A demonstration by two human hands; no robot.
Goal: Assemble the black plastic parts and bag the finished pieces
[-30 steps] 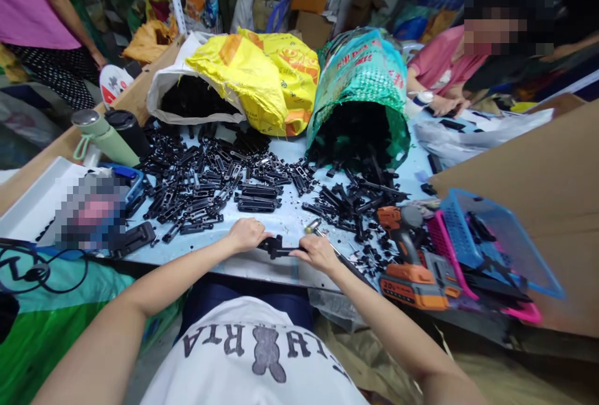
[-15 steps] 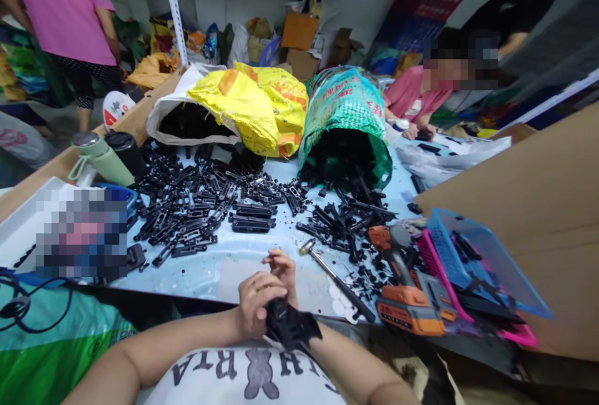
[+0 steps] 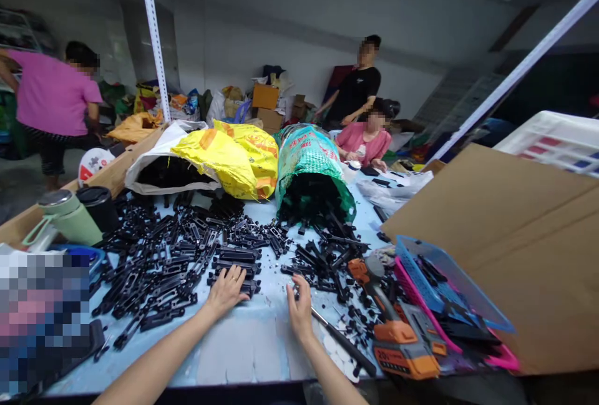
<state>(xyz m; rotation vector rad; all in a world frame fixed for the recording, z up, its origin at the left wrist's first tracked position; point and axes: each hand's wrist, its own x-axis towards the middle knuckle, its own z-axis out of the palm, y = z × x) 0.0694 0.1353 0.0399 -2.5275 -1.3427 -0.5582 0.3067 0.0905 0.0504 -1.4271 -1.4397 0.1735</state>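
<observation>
My left hand (image 3: 228, 292) lies with fingers spread on the near end of a row of long black parts (image 3: 237, 254). To its right, my right hand (image 3: 300, 305) is above the table with its fingers curved, over the head end of a hammer (image 3: 337, 336); the fingers hide most of the hammer's head, and whether they grip it is unclear. Loose black parts (image 3: 173, 255) are heaped left of my left hand. Another pile of black parts (image 3: 322, 258) lies beyond my right hand.
An orange cordless drill (image 3: 397, 336) and a blue basket (image 3: 440, 280) stand at the right, beside a cardboard sheet (image 3: 524, 255). Open yellow (image 3: 224, 155) and green (image 3: 313, 161) sacks lie at the back. A green bottle (image 3: 70, 214) stands left. Several people are beyond the table.
My hands have come apart and reached forward from near my chest. The dark object that was at them is no longer seen there. The camera view has tilted up.
</observation>
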